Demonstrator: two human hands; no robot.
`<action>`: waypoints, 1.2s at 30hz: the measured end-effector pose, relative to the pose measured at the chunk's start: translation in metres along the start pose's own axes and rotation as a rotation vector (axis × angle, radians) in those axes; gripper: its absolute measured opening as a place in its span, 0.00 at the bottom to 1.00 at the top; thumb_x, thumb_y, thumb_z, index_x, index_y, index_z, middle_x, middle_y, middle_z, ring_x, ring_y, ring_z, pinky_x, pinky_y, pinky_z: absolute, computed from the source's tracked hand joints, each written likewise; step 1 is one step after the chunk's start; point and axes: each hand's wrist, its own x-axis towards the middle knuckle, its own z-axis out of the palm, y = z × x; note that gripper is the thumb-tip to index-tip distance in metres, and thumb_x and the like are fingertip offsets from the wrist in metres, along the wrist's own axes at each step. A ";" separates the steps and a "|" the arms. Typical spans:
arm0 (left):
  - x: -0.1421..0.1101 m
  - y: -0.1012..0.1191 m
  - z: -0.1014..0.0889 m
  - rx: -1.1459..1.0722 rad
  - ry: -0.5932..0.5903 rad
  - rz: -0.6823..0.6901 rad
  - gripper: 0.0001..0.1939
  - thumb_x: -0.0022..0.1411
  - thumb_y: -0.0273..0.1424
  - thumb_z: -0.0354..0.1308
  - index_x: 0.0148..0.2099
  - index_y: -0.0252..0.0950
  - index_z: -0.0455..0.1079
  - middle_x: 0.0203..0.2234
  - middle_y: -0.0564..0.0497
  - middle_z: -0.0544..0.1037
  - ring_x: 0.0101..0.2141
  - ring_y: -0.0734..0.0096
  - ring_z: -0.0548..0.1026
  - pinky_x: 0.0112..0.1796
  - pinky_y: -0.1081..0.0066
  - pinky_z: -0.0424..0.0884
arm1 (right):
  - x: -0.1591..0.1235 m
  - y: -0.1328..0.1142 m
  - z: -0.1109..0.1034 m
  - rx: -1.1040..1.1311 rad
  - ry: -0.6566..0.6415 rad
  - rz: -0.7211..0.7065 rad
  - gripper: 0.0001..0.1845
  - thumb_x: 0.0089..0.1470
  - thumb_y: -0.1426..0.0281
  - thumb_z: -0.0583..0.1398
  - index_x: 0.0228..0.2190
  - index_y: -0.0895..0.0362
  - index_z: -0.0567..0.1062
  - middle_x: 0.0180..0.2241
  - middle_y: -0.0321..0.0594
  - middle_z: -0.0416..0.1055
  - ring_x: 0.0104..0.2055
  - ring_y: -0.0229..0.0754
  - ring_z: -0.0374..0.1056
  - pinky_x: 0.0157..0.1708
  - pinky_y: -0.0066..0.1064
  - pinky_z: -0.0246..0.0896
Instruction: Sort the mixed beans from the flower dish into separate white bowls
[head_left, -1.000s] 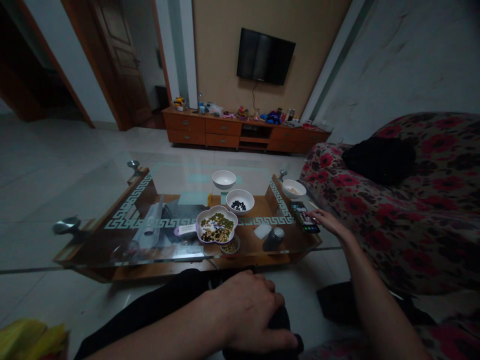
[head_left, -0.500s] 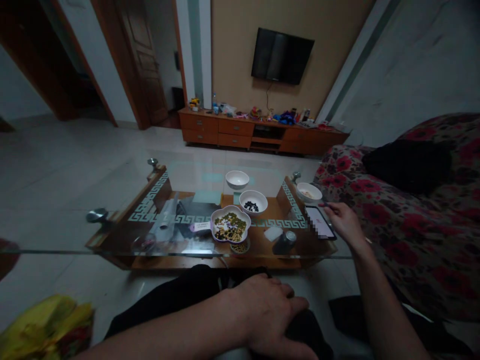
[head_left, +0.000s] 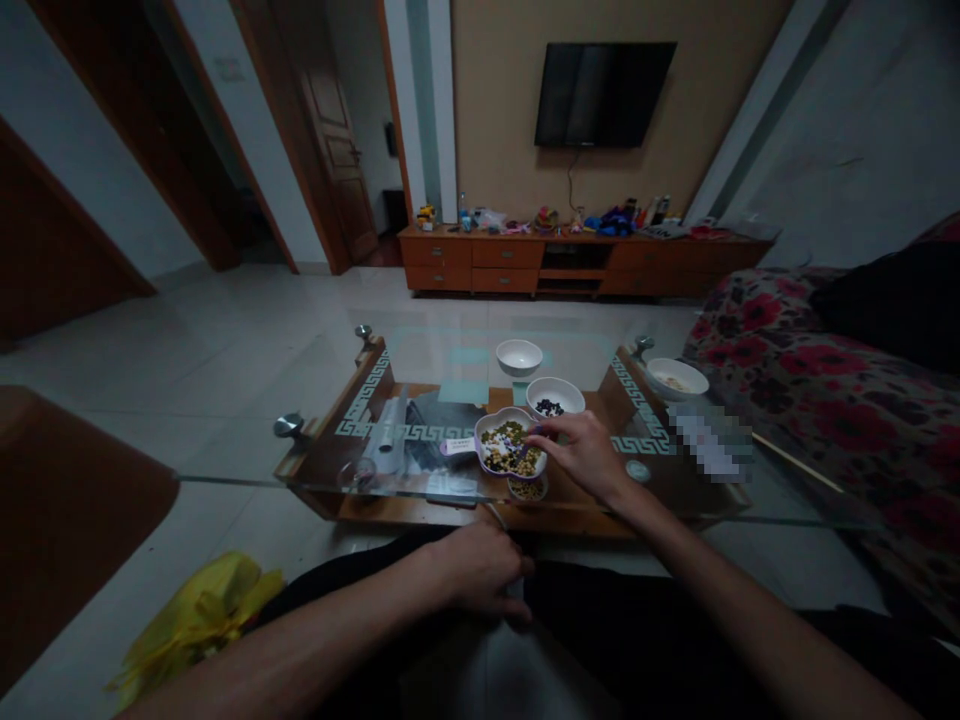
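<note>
The fingers (head_left: 537, 438) of the right hand (head_left: 585, 460) bend at the flower-shaped bowl (head_left: 480, 458) of beans on the glass worktop (head_left: 300, 478); I can't tell if they pinch any; black beans (head_left: 550, 407) sit just behind; the left hand (head_left: 484, 570) rests low, its grip unclear.

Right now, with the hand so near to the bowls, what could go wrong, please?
The right hand has its fingers at the dish, so loose beans might be pushed over the rim. The bowl of dark beans stands close by that hand, which could knock it.
</note>
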 end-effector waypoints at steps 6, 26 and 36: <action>-0.035 -0.021 -0.042 -0.151 0.164 0.019 0.15 0.69 0.42 0.60 0.52 0.39 0.76 0.38 0.48 0.81 0.40 0.62 0.80 0.41 0.64 0.73 | -0.013 0.017 0.001 -0.136 -0.123 -0.001 0.05 0.62 0.68 0.64 0.39 0.52 0.81 0.33 0.39 0.81 0.34 0.44 0.75 0.42 0.39 0.62; -0.043 -0.113 -0.041 0.172 0.376 -0.467 0.16 0.77 0.34 0.39 0.52 0.34 0.67 0.42 0.43 0.75 0.41 0.58 0.75 0.44 0.59 0.71 | 0.014 0.004 -0.001 -0.521 -0.349 -0.221 0.09 0.54 0.76 0.64 0.32 0.51 0.84 0.31 0.43 0.79 0.40 0.48 0.69 0.41 0.39 0.57; -0.044 -0.110 -0.036 0.157 0.351 -0.468 0.21 0.79 0.42 0.36 0.52 0.34 0.65 0.43 0.41 0.75 0.41 0.60 0.75 0.42 0.63 0.70 | 0.013 0.014 -0.007 -0.544 -0.212 -0.063 0.09 0.60 0.74 0.61 0.36 0.55 0.83 0.35 0.47 0.80 0.41 0.49 0.72 0.41 0.40 0.60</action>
